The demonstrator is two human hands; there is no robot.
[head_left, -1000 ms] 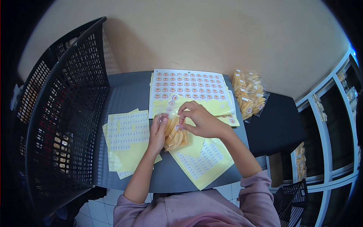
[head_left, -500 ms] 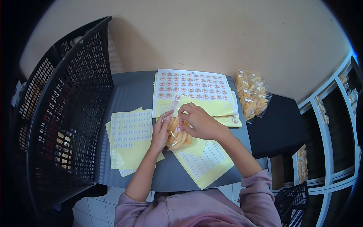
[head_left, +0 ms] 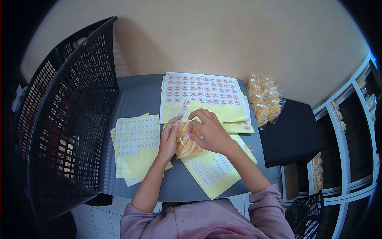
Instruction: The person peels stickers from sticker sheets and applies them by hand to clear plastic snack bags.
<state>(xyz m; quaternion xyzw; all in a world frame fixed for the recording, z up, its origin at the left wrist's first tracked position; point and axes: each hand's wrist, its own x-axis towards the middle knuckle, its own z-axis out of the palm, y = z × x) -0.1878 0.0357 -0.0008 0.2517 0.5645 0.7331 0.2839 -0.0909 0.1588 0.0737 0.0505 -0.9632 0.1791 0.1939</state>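
Note:
A clear plastic bag of pale yellow snack sticks point(head_left: 186, 149) is held up over the table's middle. My left hand point(head_left: 169, 137) grips its left side, thumb in front and the fingers mostly behind the bag. On the bag's front is a small round sticker point(head_left: 187, 136). My right hand point(head_left: 209, 131) is curled over the bag's right side, with thumb and fingertips touching the front around that sticker. Beneath and behind the bag lie yellow backing papers, and the sheet of round logo stickers point(head_left: 201, 89) is just beyond my hands.
Sheets of small printed labels lie at left point(head_left: 137, 137) and front right point(head_left: 211, 171). A tall black basket point(head_left: 75, 115) stands at the left edge. Several filled bags point(head_left: 264, 99) are piled on a black surface point(head_left: 294, 135) at right. White-framed shelves point(head_left: 346, 139) stand beyond it.
My right hand has shifted slightly, its thumb and fingertips now lower and further left by the bag's sticker. My left hand keeps its hold on the bag.

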